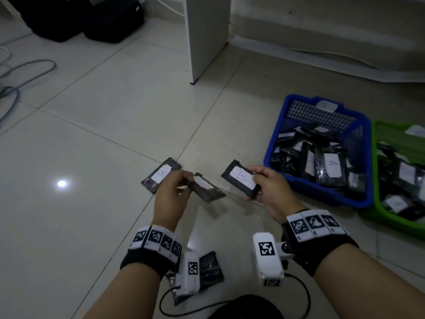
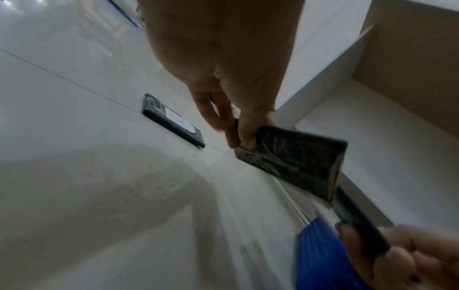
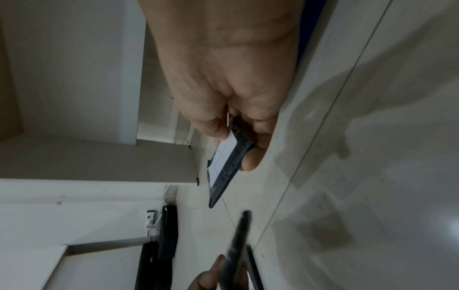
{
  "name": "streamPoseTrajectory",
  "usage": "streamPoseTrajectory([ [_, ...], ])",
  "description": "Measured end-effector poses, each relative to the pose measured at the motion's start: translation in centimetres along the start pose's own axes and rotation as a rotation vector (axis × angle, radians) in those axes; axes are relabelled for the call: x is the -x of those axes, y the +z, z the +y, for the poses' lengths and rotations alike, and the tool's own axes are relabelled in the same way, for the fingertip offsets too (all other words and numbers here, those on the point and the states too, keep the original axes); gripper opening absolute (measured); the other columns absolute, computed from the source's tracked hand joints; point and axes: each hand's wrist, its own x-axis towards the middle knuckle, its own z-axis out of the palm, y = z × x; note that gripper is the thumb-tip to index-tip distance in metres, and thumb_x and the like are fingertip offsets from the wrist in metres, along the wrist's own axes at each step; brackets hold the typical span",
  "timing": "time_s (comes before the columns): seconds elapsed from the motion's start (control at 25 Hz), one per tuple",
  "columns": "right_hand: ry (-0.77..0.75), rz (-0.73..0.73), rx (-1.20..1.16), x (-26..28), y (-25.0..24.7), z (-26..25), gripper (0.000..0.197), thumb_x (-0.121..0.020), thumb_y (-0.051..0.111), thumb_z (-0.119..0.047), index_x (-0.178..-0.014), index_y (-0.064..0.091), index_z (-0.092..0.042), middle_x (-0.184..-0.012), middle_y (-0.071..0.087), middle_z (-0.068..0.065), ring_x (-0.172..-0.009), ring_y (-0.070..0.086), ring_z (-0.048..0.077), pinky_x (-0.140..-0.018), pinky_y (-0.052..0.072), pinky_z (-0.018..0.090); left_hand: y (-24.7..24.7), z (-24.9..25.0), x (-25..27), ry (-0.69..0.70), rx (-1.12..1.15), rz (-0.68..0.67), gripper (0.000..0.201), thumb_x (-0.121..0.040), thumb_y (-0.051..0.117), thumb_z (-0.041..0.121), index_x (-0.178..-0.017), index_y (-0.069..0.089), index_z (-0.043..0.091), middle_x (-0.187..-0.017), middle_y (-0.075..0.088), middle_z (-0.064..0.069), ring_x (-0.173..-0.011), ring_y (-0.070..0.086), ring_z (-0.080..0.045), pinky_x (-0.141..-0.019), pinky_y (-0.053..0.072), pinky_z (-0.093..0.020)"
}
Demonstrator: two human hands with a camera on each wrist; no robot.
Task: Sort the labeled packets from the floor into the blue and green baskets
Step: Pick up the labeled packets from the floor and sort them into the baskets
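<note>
The glossy pale tiled floor [image 1: 96,125] carries all items. At far left, grey cables [image 1: 27,72] lie beside two black bags [image 1: 76,17].

A black plastic-wrapped packet with a white label marked B [image 1: 161,174] lies flat on the floor, just beyond the left hand [image 1: 171,196]. The left hand is raised above the floor; its fingers and thumb pinch one end of a second black wrapped packet [image 1: 208,188], held tilted. The letter on its label is not legible.

Near the left wrist, another black packet [image 1: 210,268] lies on the floor, partly hidden by the wrist camera.

The right hand [image 1: 272,192] is also raised, with thumb on top and fingers beneath a third black packet labelled B [image 1: 241,178], label facing up.

Further right, a blue plastic mesh basket [image 1: 322,111] holds many black packets, one labelled A. A green plastic basket [image 1: 386,132] stands touching its right side, also holding packets.
</note>
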Motion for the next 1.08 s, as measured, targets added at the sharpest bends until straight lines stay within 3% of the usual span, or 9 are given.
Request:
streamPoseTrajectory([
  [0.16, -0.061, 0.072, -0.04, 1.7, -4.0, -1.1, 0.025, -0.097, 0.043, -0.003, -0.11, 0.061, -0.013, -0.102, 0.067, 0.011, -0.078, 0.065, 0.022, -0.051, 0.056, 0.032, 2.7, 3.6, 0.1, 0.144, 0.233, -0.05, 0.027, -0.076, 0.062, -0.015, -0.083, 0.065, 0.011, -0.108, 0.059, -0.002, -0.101, 0.062, -0.011, -0.085, 0.052, -0.02],
  [0.32, -0.126, 0.144, -0.141, 3.1, -8.7, -2.4, 0.024, -0.095, 0.045, 0.0, -0.109, 0.062, -0.012, -0.102, 0.067, 0.011, -0.079, 0.065, 0.023, -0.048, 0.054, 0.031, 6.7, 8.0, 0.4, 0.098, 0.383, -0.129, 0.026, -0.081, 0.056, -0.012, -0.093, 0.068, 0.008, -0.109, 0.059, -0.001, -0.102, 0.062, -0.018, -0.088, 0.054, -0.034],
  [0.4, -0.157, 0.164, -0.178, 3.8, -11.2, -2.9, 0.024, -0.094, 0.047, 0.001, -0.11, 0.061, -0.01, -0.101, 0.067, 0.01, -0.079, 0.065, 0.023, -0.048, 0.053, 0.03, 9.0, 10.2, 0.7, 0.142, 0.388, -0.142, 0.018, -0.082, 0.065, -0.002, -0.095, 0.068, 0.01, -0.107, 0.06, -0.003, -0.098, 0.062, -0.021, -0.087, 0.055, -0.04],
  [0.52, -0.191, 0.212, -0.227, 4.8, -15.8, -3.3, 0.023, -0.092, 0.051, 0.002, -0.109, 0.06, -0.01, -0.097, 0.066, 0.006, -0.075, 0.064, 0.021, -0.051, 0.054, 0.029, 13.8, 13.0, 0.8, 0.16, 0.372, -0.172, 0.028, -0.076, 0.074, 0.008, -0.097, 0.065, 0.023, -0.107, 0.06, -0.001, -0.093, 0.061, -0.022, -0.085, 0.053, -0.047],
  [0.6, -0.22, 0.296, -0.248, 5.1, -19.6, -3.3, 0.021, -0.091, 0.054, 0.003, -0.106, 0.059, -0.01, -0.095, 0.065, 0.006, -0.079, 0.063, 0.021, -0.06, 0.055, 0.031, 17.7, 15.1, 0.9, 0.134, 0.412, -0.227, 0.032, -0.073, 0.076, 0.014, -0.099, 0.064, 0.029, -0.113, 0.059, 0.001, -0.099, 0.062, -0.024, -0.084, 0.054, -0.051],
  [0.68, -0.267, 0.428, -0.228, 5.1, -24.1, -3.2, 0.017, -0.089, 0.057, 0.001, -0.098, 0.06, -0.013, -0.095, 0.064, 0.012, -0.082, 0.062, 0.024, -0.066, 0.052, 0.033, 21.8, 17.8, 1.3, 0.106, 0.466, -0.28, 0.028, -0.073, 0.077, 0.015, -0.094, 0.065, 0.029, -0.116, 0.057, -0.007, -0.101, 0.064, -0.025, -0.083, 0.055, -0.051],
  [0.84, -0.296, 0.632, -0.144, 4.2, -32.9, -2.5, 0.02, -0.087, 0.061, -0.001, -0.08, 0.064, -0.02, -0.093, 0.067, 0.01, -0.085, 0.058, 0.027, -0.067, 0.046, 0.034, 30.7, 22.6, 2.3, 0.052, 0.381, -0.379, 0.015, -0.078, 0.074, 0.02, -0.079, 0.069, 0.033, -0.094, 0.069, -0.01, -0.085, 0.068, -0.021, -0.081, 0.055, -0.049],
  [0.96, -0.279, 0.641, -0.112, 2.8, -37.3, -2.2, 0.023, -0.085, 0.062, 0.002, -0.086, 0.067, -0.02, -0.104, 0.069, 0.01, -0.095, 0.063, 0.026, -0.087, 0.051, 0.046, 35.8, 24.0, 2.7, 0.074, 0.309, -0.465, 0.028, -0.069, 0.079, 0.024, -0.093, 0.069, 0.034, -0.108, 0.063, -0.003, -0.097, 0.064, -0.018, -0.094, 0.052, -0.042],
  [1.08, -0.273, 0.654, 0.009, 1.1, -39.1, -1.7, 0.027, -0.081, 0.064, 0.005, -0.092, 0.065, -0.02, -0.111, 0.067, 0.005, -0.104, 0.061, 0.017, -0.089, 0.052, 0.036, 38.5, 24.3, 3.2, 0.122, 0.142, -0.512, 0.046, -0.071, 0.078, 0.005, -0.111, 0.065, 0.023, -0.117, 0.048, 0.003, -0.107, 0.057, -0.015, -0.103, 0.042, -0.024],
])
